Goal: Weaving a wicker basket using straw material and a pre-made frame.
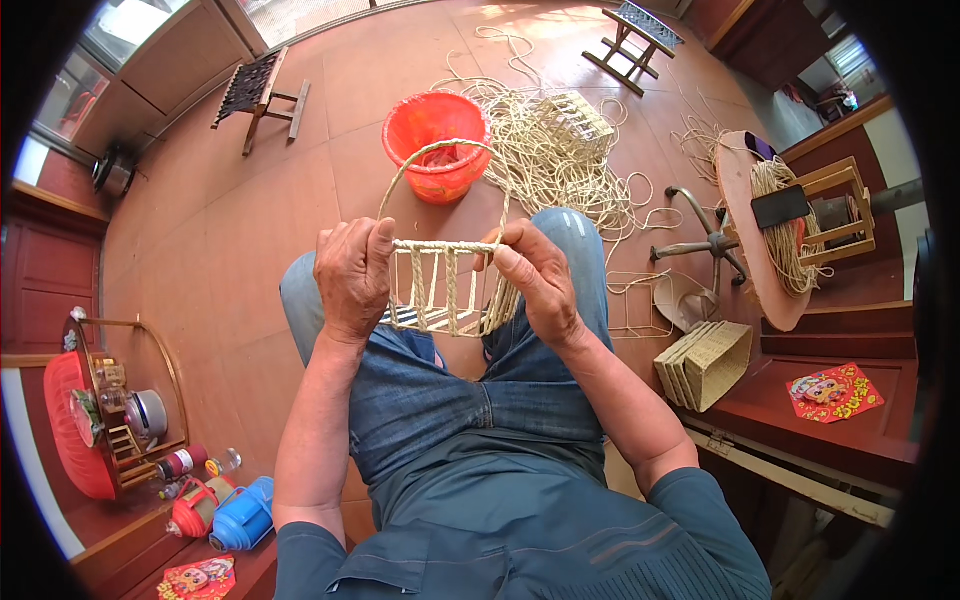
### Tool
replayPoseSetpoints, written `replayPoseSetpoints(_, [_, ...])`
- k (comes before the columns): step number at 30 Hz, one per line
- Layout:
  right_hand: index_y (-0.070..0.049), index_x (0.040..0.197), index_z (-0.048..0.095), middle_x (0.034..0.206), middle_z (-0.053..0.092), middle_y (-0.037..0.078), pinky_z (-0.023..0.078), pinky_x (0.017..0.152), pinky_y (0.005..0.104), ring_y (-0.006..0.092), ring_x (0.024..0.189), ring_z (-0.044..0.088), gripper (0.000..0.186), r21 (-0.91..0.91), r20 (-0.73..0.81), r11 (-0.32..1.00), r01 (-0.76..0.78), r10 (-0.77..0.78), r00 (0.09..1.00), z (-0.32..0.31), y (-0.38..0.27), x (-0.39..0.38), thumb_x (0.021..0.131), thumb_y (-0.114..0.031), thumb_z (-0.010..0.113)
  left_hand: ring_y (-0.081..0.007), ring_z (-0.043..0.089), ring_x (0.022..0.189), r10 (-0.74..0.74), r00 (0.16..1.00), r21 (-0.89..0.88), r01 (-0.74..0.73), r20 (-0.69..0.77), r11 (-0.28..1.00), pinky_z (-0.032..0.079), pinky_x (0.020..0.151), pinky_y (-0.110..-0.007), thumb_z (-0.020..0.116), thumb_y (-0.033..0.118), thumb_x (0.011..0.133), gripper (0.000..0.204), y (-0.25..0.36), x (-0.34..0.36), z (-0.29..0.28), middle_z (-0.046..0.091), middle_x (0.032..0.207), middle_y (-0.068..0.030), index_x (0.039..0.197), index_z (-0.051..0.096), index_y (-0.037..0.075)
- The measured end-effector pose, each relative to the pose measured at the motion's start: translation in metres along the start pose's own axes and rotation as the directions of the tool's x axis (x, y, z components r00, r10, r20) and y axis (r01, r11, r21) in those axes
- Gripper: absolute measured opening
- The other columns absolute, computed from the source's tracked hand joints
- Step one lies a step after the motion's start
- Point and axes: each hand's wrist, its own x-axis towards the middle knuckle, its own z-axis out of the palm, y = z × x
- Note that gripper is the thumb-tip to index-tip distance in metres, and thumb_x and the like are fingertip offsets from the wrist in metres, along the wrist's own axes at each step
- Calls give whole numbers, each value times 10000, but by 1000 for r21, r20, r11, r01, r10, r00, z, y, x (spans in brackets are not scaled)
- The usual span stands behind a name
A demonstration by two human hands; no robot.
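Observation:
Above my lap is a small pale basket (450, 285) with an open frame, its rim and upright bars wrapped in twisted straw-coloured cord. My left hand (352, 275) is closed around the left end of the rim, thumb pointing up. At the right corner, my right hand (538, 278) pinches the rim between thumb and fingers. A length of twisted cord (440, 144) arches up between the two hands, passing in front of the red bucket; where its ends go is hidden by my fingers. Dark and light stripes show at the basket's lower part.
Beyond my knees stand a red bucket (438, 125) and a heap of loose cord (555, 165) with another basket (575, 122). Stacked woven baskets (705, 365) sit right, near a swivel-chair base (700, 240). Two folding stools (252, 95) are farther off. Thermoses (243, 513) stand at left.

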Motion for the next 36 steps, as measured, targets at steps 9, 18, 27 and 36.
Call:
replayPoseSetpoints(9, [-20,1060,675,932,692,13,543,826,257,82,878,669,168,53,-65,999,13,-9,998,10,-4,11,1090,-181,711,-323,586,772,38,998,-32,-39,-51,999,438,766,-438,633,293,1114,327,-19,4,9,623,810,-109,881,636,63])
replayPoseSetpoints(18, [-51,927,722,710,656,79,502,621,331,161,654,659,143,-401,37,906,136,-133,990,32,-24,30,975,-158,804,-358,687,1078,-268,963,131,269,-27,954,533,960,-462,653,256,1075,221,-83,16,-8,725,1112,-139,1142,726,58])
replayPoseSetpoints(27, [-90,885,645,799,668,95,508,695,461,319,766,701,185,-646,204,702,300,-220,954,93,32,-18,948,-205,776,-321,666,1255,-460,887,6,460,29,888,511,1095,-411,668,89,1023,291,-48,-53,-37,708,1289,-149,1306,691,27])
replayPoseSetpoints(36, [-72,904,620,788,655,130,527,651,492,361,739,699,176,-617,139,749,240,-197,971,102,31,-20,955,-170,758,-332,623,1335,-395,919,-76,395,10,916,472,1150,-443,623,110,1066,191,-16,-79,-27,730,1279,-133,1185,747,26])
